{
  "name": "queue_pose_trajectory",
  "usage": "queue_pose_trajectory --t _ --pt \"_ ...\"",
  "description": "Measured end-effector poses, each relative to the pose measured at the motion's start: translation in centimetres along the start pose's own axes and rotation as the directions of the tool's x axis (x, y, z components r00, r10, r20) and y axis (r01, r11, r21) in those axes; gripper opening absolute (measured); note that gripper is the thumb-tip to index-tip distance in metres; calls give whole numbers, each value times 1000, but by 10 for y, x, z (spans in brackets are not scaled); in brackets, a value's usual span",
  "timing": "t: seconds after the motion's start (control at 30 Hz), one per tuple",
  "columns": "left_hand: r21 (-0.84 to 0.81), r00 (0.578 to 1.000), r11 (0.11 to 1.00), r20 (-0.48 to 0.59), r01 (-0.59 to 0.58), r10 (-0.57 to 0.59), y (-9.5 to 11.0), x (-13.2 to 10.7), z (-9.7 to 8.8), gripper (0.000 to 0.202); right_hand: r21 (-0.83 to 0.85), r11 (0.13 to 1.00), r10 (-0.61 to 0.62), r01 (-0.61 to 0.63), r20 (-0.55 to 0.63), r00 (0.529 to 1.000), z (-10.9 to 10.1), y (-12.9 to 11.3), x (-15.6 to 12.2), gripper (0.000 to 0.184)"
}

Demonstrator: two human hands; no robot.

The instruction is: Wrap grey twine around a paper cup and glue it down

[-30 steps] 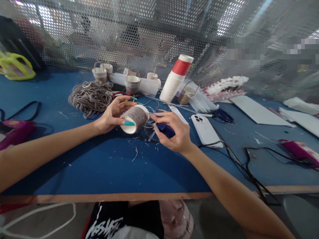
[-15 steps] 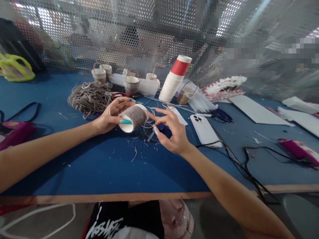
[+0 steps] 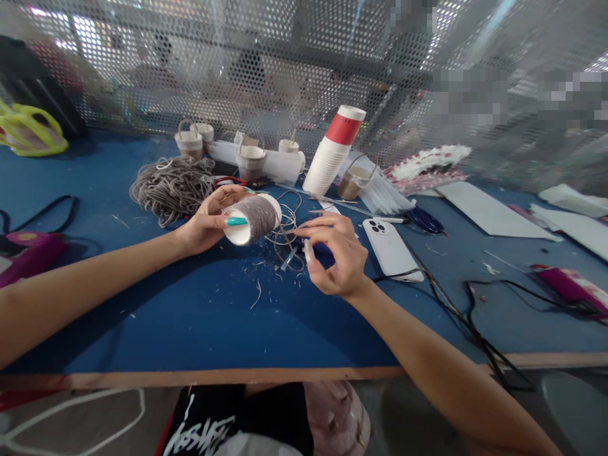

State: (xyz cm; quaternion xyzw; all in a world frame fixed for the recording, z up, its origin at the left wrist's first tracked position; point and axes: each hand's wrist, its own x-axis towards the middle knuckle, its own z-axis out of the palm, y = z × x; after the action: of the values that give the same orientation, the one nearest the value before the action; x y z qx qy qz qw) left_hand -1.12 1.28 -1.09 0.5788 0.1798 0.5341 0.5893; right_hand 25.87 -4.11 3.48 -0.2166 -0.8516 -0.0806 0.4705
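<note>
My left hand [image 3: 212, 215] is closed on a paper cup [image 3: 239, 233] wound with grey cord [image 3: 263, 216], tipped on its side above the table. The thumb with its teal nail lies across the cup's white end. To the right of the cup, my right hand [image 3: 338, 253] hovers with its fingers bent and apart, and I see nothing held in it. Thin loose loops of cord [image 3: 288, 218] lie between the hand and the cup. A dark blue thing [image 3: 323, 254] is partly hidden behind the right fingers.
A heap of grey cord [image 3: 171, 187] lies behind my left hand. Small cord-wrapped buckets [image 3: 251, 166] and a leaning stack of paper cups [image 3: 327, 161] stand at the back. A white phone [image 3: 392, 250], black cables [image 3: 441, 294] and a purple glue gun [image 3: 570, 285] are at the right.
My right hand has drawn back to the right, away from the cup. The cup in my left hand has shifted slightly left and up.
</note>
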Motion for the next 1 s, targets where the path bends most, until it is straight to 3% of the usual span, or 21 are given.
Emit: queue_pose_trajectory --t 0.07,0.13,0.23,0.3,0.43,0.57,1.0 --pt "-23 1000 1000 8 9 -9 0 0 1 63 26 999 30 -30 9 1000 0 -2 1 18" --pt "-55 1000 998 -2 24 -24 2 -1 3 63 41 997 54 -59 107 993 -1 -3 3 21" --pt "-102 996 994 -66 51 -58 5 -2 9 62 33 995 81 -93 254 964 0 -4 4 15" --pt "-127 991 989 -104 71 -85 7 -2 13 62 26 995 82 -93 284 955 0 -3 3 10" --pt "-154 989 985 -114 75 -93 8 -2 15 61 8 999 34 -37 239 970 0 -1 1 2" --pt "-176 990 983 -112 59 -80 8 -1 12 58 -19 1000 -9 13 205 979 0 -2 1 8" --pt "-118 972 987 -196 110 -131 12 -1 11 52 39 999 -25 18 196 980 2 -4 -1 14"
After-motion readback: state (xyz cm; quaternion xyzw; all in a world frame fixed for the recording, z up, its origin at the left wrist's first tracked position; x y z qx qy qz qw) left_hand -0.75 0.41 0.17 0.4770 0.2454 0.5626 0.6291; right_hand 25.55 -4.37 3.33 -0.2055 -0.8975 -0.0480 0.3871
